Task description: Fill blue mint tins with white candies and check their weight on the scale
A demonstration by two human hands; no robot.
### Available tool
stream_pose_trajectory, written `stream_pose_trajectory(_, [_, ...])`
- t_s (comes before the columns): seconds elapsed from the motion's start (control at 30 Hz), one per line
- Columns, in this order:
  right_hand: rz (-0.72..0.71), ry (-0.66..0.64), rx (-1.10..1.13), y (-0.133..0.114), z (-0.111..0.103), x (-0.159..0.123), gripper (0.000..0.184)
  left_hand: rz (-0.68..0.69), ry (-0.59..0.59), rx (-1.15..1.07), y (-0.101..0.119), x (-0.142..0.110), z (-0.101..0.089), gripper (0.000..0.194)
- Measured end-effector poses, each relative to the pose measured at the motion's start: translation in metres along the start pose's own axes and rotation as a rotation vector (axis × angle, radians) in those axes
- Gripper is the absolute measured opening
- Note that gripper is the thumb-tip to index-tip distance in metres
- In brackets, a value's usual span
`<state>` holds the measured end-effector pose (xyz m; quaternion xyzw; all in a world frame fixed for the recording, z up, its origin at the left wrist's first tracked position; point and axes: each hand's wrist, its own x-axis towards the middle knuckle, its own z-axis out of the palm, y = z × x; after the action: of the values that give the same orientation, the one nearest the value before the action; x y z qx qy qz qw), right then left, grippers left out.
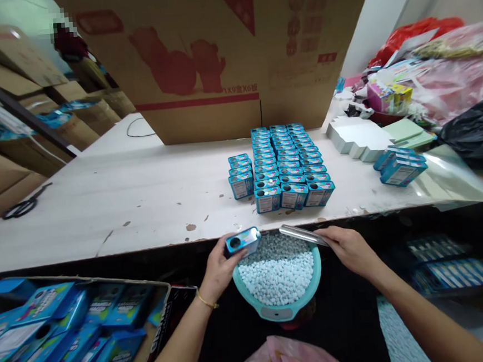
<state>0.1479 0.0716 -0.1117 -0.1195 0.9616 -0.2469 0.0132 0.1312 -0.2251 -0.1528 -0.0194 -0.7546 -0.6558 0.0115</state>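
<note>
My left hand (221, 269) grips a small blue box (243, 241), printed with a dark round spot, above the left rim of a turquoise basin. Closed around one end of a shiny metal tube-like tool (303, 235) is my right hand (349, 250); whether it is a scoop I cannot tell. The tool's far end points left over the back of the basin. Small pale blue-white pellets fill the turquoise basin (272, 313) between my arms. Just beyond, rows of similar blue boxes (293, 197) stand upright on the white table (100, 192).
A carton of blue boxes (166, 290) sits at the lower left. Scissors (26, 204) lie at the table's left. A large cardboard box (228, 115) stands behind the rows. White card stacks (357, 135) and blue boxes (403, 168) are at right. A person (74, 49) is far left.
</note>
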Motion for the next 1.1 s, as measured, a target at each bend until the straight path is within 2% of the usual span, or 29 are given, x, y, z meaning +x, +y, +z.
stream_pose_trajectory(0.1, [0.034,0.052,0.154,0.015,0.013,-0.009,0.029,0.096,0.046,-0.036,0.014,0.045,-0.006,0.035])
stream_pose_trajectory(0.23, [0.053,0.018,0.238,0.014,0.033,-0.013,0.029,0.216,0.092,0.127,0.003,0.112,0.006,0.031])
stream_pose_trajectory(0.3, [0.041,-0.024,0.251,0.013,0.042,-0.013,0.031,0.249,0.171,0.286,-0.006,0.133,0.012,0.034])
stream_pose_trajectory(0.37, [0.037,-0.055,0.253,0.015,0.051,-0.014,0.033,0.223,0.248,0.355,-0.014,0.138,0.007,0.042])
stream_pose_trajectory(0.43, [0.056,-0.062,0.240,0.024,0.062,-0.014,0.035,0.208,0.339,0.428,-0.022,0.127,-0.016,0.043])
stream_pose_trajectory(0.47, [0.068,-0.065,0.225,0.031,0.068,-0.015,0.036,0.212,0.393,0.457,-0.026,0.115,-0.036,0.040])
stream_pose_trajectory(0.57, [0.089,-0.111,0.159,0.056,0.086,-0.017,0.038,0.191,0.627,0.567,-0.042,0.055,-0.118,0.030])
stream_pose_trajectory(0.63, [0.096,-0.166,0.130,0.072,0.096,-0.021,0.039,-0.034,0.806,0.746,-0.055,0.000,-0.177,0.031])
stream_pose_trajectory(0.67, [0.103,-0.192,0.122,0.078,0.100,-0.022,0.040,-0.197,0.774,0.843,-0.063,-0.028,-0.202,0.033])
stream_pose_trajectory(0.73, [0.123,-0.226,0.103,0.085,0.104,-0.025,0.041,-0.322,0.686,0.878,-0.079,-0.079,-0.236,0.031])
stream_pose_trajectory(0.8, [0.154,-0.249,0.075,0.087,0.107,-0.025,0.043,-0.382,0.560,0.888,-0.095,-0.114,-0.247,0.028])
stream_pose_trajectory(0.87, [0.172,-0.258,0.060,0.083,0.111,-0.022,0.046,-0.401,0.480,0.901,-0.109,-0.129,-0.240,0.029])
stream_pose_trajectory(0.93, [0.171,-0.252,0.059,0.076,0.115,-0.020,0.046,-0.444,0.405,0.914,-0.122,-0.123,-0.225,0.031])
stream_pose_trajectory(1.0, [0.154,-0.229,0.066,0.068,0.119,-0.018,0.044,-0.535,0.319,0.909,-0.135,-0.106,-0.210,0.034])
stream_pose_trajectory(1.1, [0.131,-0.202,0.073,0.060,0.122,-0.018,0.040,-0.643,0.272,0.863,-0.152,-0.083,-0.196,0.040])
